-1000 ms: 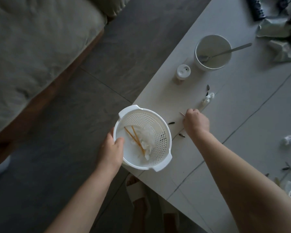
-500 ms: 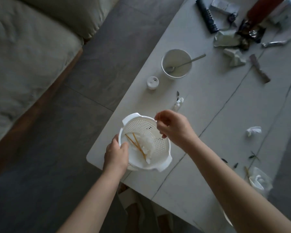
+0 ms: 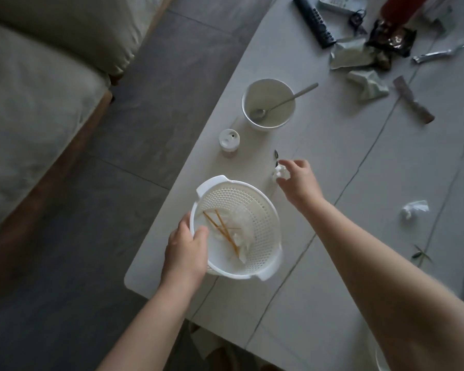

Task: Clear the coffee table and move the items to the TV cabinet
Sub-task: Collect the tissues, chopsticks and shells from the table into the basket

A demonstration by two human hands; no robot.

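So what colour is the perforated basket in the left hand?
White: the basket, gripped by the left hand, shows in the head view.

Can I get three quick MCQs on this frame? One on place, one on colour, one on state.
1. Where is the spoon?
A. In the white bowl
B. In the basket
C. On the floor

2. What colour is the perforated basket?
A. Red
B. White
C. Black

3. What is the left hand doing?
A. Hanging idle
B. Lifting the bowl
C. Gripping the basket's rim

Answers:
1 A: its tip lies in the bowl and its handle leans over the rim.
2 B: the basket's wall and handles are white.
3 C: thumb inside the rim, fingers outside, while the right hand reaches to a crumpled tissue on the coffee table.
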